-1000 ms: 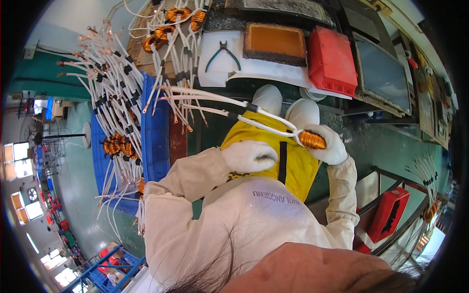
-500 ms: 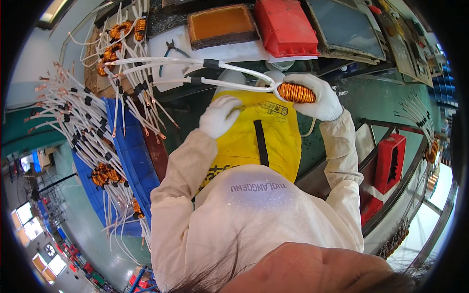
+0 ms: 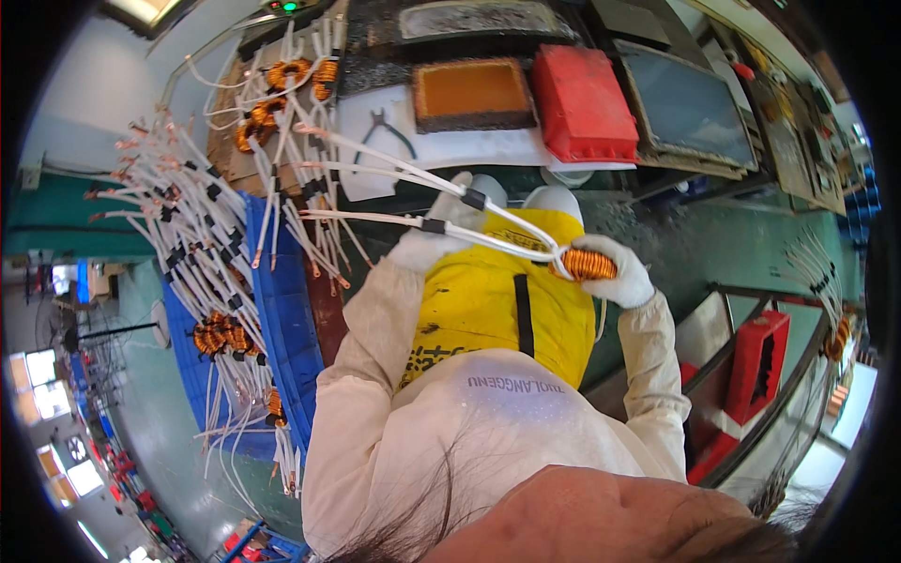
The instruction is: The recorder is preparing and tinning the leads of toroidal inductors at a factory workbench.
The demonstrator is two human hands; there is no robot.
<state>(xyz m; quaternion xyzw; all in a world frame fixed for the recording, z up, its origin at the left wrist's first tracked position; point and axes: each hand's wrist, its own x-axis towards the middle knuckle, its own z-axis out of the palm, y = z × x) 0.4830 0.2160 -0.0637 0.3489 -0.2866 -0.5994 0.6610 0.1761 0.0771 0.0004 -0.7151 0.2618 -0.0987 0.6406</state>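
Observation:
My right hand (image 3: pixel 621 272), in a white glove, is closed round a copper-wound ring coil (image 3: pixel 591 266) above my yellow apron (image 3: pixel 488 310). Long white leads (image 3: pixel 507 218) with black bands and bare copper ends run from the coil toward the left. My left hand (image 3: pixel 434 246), also gloved, is under the leads near their black bands. Its fingers stretch up past them, and the leads partly cover it; whether it touches them is hard to tell.
At left a blue bin (image 3: pixel 282 310) holds many white-leaded coils. More coils (image 3: pixel 286 75) lie on the bench beside green-handled cutters (image 3: pixel 380 131). Ahead are an amber-filled tray (image 3: pixel 472 91) and a red box (image 3: pixel 587 103). Another red box (image 3: pixel 756 366) sits on a rack at right.
The coil and its leads have come lower and nearer me in my right hand. My left hand has moved from beside the leads to under them, its fingers reaching out. The view has shifted.

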